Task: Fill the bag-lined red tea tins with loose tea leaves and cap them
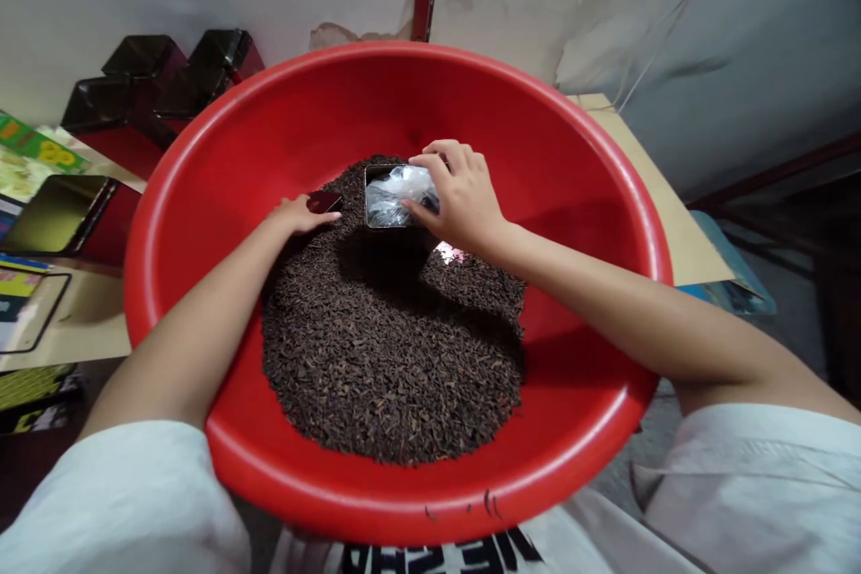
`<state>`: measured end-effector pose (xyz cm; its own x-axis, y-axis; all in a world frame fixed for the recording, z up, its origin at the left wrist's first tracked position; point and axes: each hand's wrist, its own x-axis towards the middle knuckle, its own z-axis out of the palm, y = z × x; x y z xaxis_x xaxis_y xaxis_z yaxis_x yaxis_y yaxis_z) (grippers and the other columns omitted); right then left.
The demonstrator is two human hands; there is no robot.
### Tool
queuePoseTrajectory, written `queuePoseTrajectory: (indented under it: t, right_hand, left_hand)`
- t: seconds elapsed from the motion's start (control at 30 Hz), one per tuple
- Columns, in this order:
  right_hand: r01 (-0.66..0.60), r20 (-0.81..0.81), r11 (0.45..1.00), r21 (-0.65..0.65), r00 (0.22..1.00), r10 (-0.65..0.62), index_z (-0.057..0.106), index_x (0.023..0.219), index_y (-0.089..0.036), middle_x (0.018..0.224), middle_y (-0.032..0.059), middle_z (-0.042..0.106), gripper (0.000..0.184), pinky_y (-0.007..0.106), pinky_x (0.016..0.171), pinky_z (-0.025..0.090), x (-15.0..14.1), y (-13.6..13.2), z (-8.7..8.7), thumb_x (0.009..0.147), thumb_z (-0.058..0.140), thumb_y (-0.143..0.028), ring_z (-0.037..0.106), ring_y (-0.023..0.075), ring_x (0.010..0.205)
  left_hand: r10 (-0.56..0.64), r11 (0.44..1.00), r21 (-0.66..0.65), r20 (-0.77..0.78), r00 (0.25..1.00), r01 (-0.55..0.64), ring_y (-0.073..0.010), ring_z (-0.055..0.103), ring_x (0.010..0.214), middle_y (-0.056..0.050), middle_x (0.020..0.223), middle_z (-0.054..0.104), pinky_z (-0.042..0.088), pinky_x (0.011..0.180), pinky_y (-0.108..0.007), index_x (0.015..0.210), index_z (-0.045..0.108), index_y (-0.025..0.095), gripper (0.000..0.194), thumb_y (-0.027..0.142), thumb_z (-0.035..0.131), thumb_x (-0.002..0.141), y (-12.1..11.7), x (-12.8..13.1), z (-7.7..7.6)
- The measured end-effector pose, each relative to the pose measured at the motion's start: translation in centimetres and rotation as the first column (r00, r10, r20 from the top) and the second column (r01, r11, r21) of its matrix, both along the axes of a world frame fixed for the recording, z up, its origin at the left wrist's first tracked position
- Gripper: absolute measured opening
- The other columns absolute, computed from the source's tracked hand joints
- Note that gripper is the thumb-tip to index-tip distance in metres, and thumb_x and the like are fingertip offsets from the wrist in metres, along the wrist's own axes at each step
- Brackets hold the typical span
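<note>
Clear plastic (pixel 396 193) fills the mouth of a tin (pixel 390 231) at the far part of the dark flakes (pixel 390 368) inside a red basin (pixel 592 161), the right hand (pixel 464 197) closed on its edge, thumb against the plastic. Nearby, the left hand (pixel 296 213) grips a dark red piece (pixel 324 201); dark red boxes (pixel 131 142) stand outside the basin.

Soft, muted indoor light falls on a red basin (pixel 350 502), with glare streaking its rim.
A dark shadow crosses the brown flakes (pixel 390 377) below the right hand (pixel 461 193); highlights glint on crumpled plastic (pixel 396 188). The right edge sinks into gloom, and wide-angle distortion stretches the white sleeves (pixel 121 502) at the corners.
</note>
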<state>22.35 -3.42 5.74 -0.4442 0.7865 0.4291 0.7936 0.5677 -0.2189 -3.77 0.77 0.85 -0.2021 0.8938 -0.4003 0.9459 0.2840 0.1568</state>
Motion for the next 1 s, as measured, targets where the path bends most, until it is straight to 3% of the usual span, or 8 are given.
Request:
queuePoseTrajectory:
  t: [0.1, 0.23, 0.47, 0.63, 0.77, 0.9, 0.93, 1.0]
  right_hand:
    - [-0.053, 0.019, 0.998, 0.013, 0.998, 0.053, 0.06, 0.106, -0.018, 0.117, 0.0122, 0.057, 0.031, 0.047, 0.092, 0.037, 0.4, 0.4, 0.1, 0.086, 0.047, -0.038, 0.05, 0.0299, 0.107]
    - [-0.224, 0.035, 0.974, -0.023, 0.974, 0.225, 0.062, 0.093, -0.018, 0.102, 0.0104, 0.064, 0.03, 0.041, 0.087, 0.041, 1.1, 1.2, -0.1, 0.09, 0.037, -0.035, 0.057, 0.0241, 0.095]
    - [-0.187, -0.101, 0.963, 0.197, 0.973, 0.209, 0.058, 0.09, -0.021, 0.092, 0.0059, 0.066, 0.028, 0.041, 0.087, 0.04, 2.2, 2.1, 0.3, 0.091, 0.035, -0.037, 0.058, 0.0204, 0.088]
    - [-0.111, -0.107, 0.973, 0.202, 0.985, 0.135, 0.057, 0.087, -0.022, 0.09, 0.0051, 0.065, 0.026, 0.044, 0.091, 0.038, 3.0, 2.9, 0.4, 0.091, 0.035, -0.036, 0.057, 0.0217, 0.089]
    - [-0.024, -0.142, 0.991, 0.135, 0.989, 0.044, 0.058, 0.094, -0.022, 0.096, 0.0081, 0.064, 0.028, 0.049, 0.094, 0.038, 3.7, 3.5, 0.6, 0.091, 0.035, -0.039, 0.057, 0.0253, 0.096]
    - [0.016, -0.203, 1.0, 0.023, 0.979, -0.011, 0.05, 0.121, -0.023, 0.122, 0.0129, 0.056, 0.049, 0.053, 0.1, 0.036, 4.1, 3.3, 1.7, 0.084, 0.048, -0.054, 0.05, 0.0315, 0.116]
    - [0.005, -0.239, 1.0, -0.008, 0.971, -0.007, 0.045, 0.129, -0.024, 0.131, 0.0132, 0.051, 0.062, 0.053, 0.102, 0.036, 4.2, 3.1, 2.1, 0.079, 0.053, -0.06, 0.047, 0.0326, 0.122]
    - [-0.079, -0.377, 0.995, -0.065, 0.925, 0.049, 0.032, 0.14, -0.025, 0.145, 0.0122, 0.038, 0.09, 0.05, 0.107, 0.035, 4.4, 2.9, 3.0, 0.067, 0.059, -0.071, 0.038, 0.0327, 0.132]
  left_hand:
    - [-0.127, 0.99, 0.055, -0.061, 0.99, 0.13, -0.0351, 0.058, 0.11, -0.018, 0.124, 0.059, 0.048, 0.086, -0.042, 0.125, 0.054, 0.018, 0.057, 0.049, 0.06, 0.077, -0.1, 0.7, -0.4]
    - [-0.106, 0.983, 0.125, -0.206, 0.973, 0.133, -0.0379, 0.06, 0.103, -0.02, 0.111, 0.065, 0.046, 0.084, -0.048, 0.108, 0.065, 0.013, 0.034, 0.03, 0.051, 0.082, -0.1, 1.5, 0.8]
    - [-0.077, 0.949, 0.244, -0.429, 0.9, 0.198, -0.0327, 0.061, 0.095, -0.017, 0.095, 0.067, 0.037, 0.088, -0.048, 0.089, 0.066, 0.011, 0.027, 0.015, 0.041, 0.082, -0.3, 1.4, 5.5]
    - [0.047, 0.853, 0.497, -0.378, 0.925, 0.16, -0.027, 0.061, 0.092, -0.013, 0.095, 0.067, 0.036, 0.091, -0.048, 0.094, 0.061, 0.01, 0.024, 0.018, 0.04, 0.086, -1.2, 1.5, 8.8]
    - [-0.051, 0.62, 0.768, -0.165, 0.985, 0.161, -0.0287, 0.056, 0.103, -0.013, 0.11, 0.064, 0.038, 0.092, -0.047, 0.109, 0.058, 0.012, 0.029, 0.015, 0.043, 0.084, -1.7, 2.2, 10.1]
    - [-0.442, 0.133, 0.976, -0.096, 0.892, 0.17, -0.0232, 0.055, 0.098, -0.01, 0.099, 0.063, 0.04, 0.09, -0.038, 0.094, 0.062, 0.016, 0.026, 0.005, 0.047, 0.077, -1.8, 3.4, 10.0]
    - [-0.534, 0.056, 0.987, -0.097, 0.84, 0.15, -0.0219, 0.055, 0.096, -0.009, 0.097, 0.062, 0.041, 0.089, -0.037, 0.091, 0.062, 0.018, 0.021, 0.008, 0.047, 0.08, -1.9, 3.8, 9.9]
    - [-0.666, 0.037, 0.994, -0.054, 0.744, 0.105, -0.0206, 0.056, 0.096, -0.008, 0.098, 0.062, 0.042, 0.089, -0.035, 0.087, 0.062, 0.02, 0.015, 0.017, 0.047, 0.088, -2.5, 5.0, 9.8]
